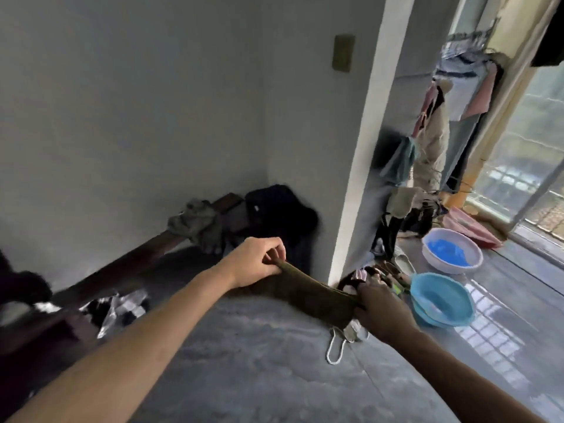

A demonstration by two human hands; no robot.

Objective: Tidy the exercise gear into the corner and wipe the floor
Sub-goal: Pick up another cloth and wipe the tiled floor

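Observation:
A dark olive-brown cloth is stretched between both hands above the grey floor. My left hand pinches its upper left end. At the lower right end, my right hand grips the cloth. Under the right hand lies a pale item with a white cord loop on the floor. The frame is blurred.
A dark bag and a crumpled grey-green cloth sit in the corner on a dark wooden bench. Two basins, blue and white, stand on the floor at right. Clothes hang on a rack beyond a white pillar.

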